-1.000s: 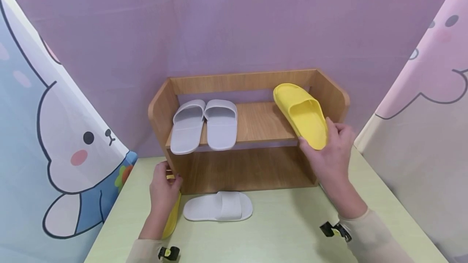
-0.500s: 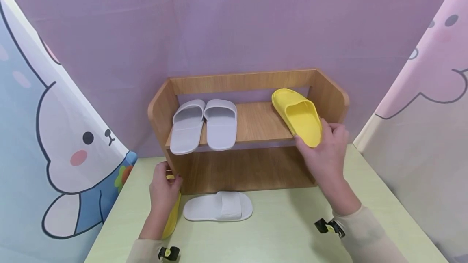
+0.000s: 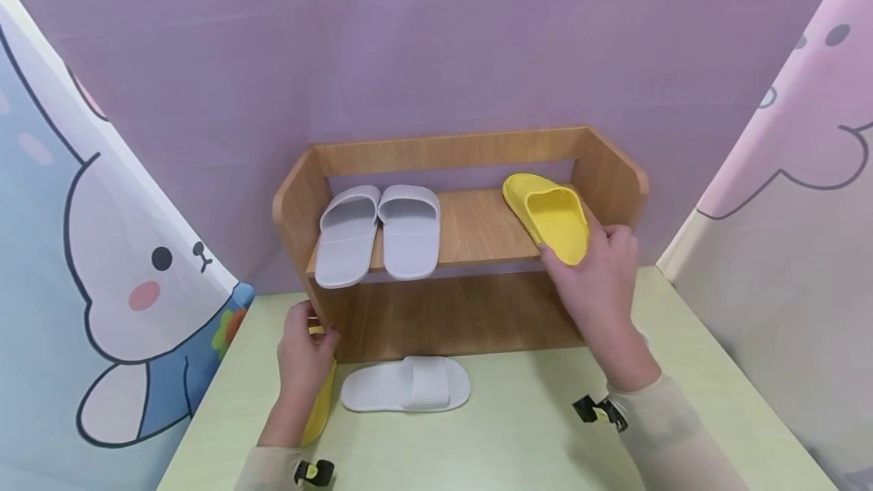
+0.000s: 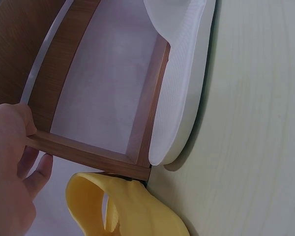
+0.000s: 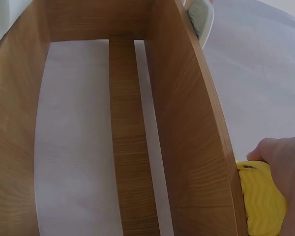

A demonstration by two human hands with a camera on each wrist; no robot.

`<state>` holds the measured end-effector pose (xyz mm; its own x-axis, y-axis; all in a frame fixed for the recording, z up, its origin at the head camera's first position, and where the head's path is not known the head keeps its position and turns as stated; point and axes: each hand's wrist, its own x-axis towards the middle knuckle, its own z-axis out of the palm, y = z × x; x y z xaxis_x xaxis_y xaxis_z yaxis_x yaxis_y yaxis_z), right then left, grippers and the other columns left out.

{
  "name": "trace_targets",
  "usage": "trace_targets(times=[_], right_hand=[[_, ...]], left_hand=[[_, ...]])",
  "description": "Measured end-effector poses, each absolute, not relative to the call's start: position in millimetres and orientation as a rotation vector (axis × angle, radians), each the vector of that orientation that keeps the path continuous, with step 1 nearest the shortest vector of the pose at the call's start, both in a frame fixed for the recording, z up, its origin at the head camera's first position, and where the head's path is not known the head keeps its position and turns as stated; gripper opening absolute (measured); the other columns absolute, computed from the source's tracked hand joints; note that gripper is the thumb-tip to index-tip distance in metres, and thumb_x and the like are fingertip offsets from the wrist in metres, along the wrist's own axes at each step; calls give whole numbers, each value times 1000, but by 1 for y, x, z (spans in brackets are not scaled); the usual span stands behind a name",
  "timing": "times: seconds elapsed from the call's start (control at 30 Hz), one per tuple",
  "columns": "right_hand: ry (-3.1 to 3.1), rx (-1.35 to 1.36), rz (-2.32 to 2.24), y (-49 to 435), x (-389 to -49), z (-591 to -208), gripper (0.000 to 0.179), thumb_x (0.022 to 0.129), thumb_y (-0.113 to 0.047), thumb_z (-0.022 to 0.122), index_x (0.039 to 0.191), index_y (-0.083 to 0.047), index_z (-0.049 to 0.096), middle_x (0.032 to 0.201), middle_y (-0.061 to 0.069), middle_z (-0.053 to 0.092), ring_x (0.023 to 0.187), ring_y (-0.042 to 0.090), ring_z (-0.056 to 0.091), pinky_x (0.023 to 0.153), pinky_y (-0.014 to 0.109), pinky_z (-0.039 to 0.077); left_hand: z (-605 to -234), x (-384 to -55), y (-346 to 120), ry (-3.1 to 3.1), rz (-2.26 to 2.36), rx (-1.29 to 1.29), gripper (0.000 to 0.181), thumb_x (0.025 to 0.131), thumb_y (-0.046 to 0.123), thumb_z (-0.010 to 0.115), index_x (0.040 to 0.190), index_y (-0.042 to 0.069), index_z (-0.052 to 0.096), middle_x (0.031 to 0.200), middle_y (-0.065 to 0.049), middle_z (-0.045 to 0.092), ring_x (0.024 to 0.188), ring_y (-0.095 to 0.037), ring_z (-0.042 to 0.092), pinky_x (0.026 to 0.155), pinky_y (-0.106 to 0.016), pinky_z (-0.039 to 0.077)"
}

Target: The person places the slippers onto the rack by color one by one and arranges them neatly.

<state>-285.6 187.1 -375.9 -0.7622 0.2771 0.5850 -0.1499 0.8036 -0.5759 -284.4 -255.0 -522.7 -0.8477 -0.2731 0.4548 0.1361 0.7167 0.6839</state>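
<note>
While the heel end of the yellow slipper [image 3: 554, 217] is pinched between the thumb and fingers of the right hand [image 3: 600, 279], the front edge of the left side panel [image 3: 303, 211] is gripped by the left hand [image 3: 303, 347]. Since a second ago, the slipper has been lowered and shifted leftward, so that its toe is now held over the upper shelf [image 3: 474, 229] of the rack [image 3: 443, 154]; its placing is thereby judged nearly done, with release not yet made. Whether the sole is fully flat cannot be told.

The heel is left jutting past the shelf's front edge, and the toe is angled toward the back left. A narrow strip of board is left before the right side panel [image 3: 610, 184]; a wider bare stretch is left toward the grey slippers [image 3: 411, 237], which are set side by side. Down on the table [image 3: 505, 430], a white slipper [image 3: 428, 385] is laid crosswise just before the rack, and another yellow slipper [image 3: 319, 411] is partly hidden by the left hand.
</note>
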Motion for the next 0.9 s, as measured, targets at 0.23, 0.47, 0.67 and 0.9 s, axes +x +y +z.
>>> trace_targets(times=[0.23, 0.47, 0.67, 0.9], right_hand=[[-2290, -107, 746, 184, -288, -374, 82, 92, -46, 82, 148, 10, 60, 115, 26, 46, 114, 45, 41, 89, 55, 36], [-2326, -139, 686, 179, -291, -371, 84, 92, -47, 81, 145, 14, 59, 115, 27, 46, 113, 46, 41, 89, 58, 37], [-2344, -160, 677, 177, -293, -371, 86, 92, -49, 80, 144, 14, 58, 117, 27, 46, 113, 46, 41, 91, 58, 37], [-2346, -156, 694, 178, -292, -371, 89, 92, -53, 80, 145, 14, 58, 118, 27, 46, 114, 46, 40, 91, 58, 37]], left_hand=[[-524, -285, -255, -2375, -1003, 91, 51, 98, 1, 76, 143, 7, 53, 132, -14, 60, 118, -37, 69, 90, -56, 67], [-525, -286, -256, -2374, -1002, 97, 51, 98, 2, 77, 143, 7, 52, 131, -14, 60, 118, -36, 68, 91, -56, 66], [-523, -285, -255, -2373, -1000, 98, 52, 98, 1, 78, 142, 8, 53, 131, -13, 60, 119, -36, 68, 91, -56, 66], [-522, -283, -254, -2377, -1007, 103, 52, 98, 1, 77, 143, 7, 52, 132, -14, 60, 119, -37, 68, 92, -57, 66]])
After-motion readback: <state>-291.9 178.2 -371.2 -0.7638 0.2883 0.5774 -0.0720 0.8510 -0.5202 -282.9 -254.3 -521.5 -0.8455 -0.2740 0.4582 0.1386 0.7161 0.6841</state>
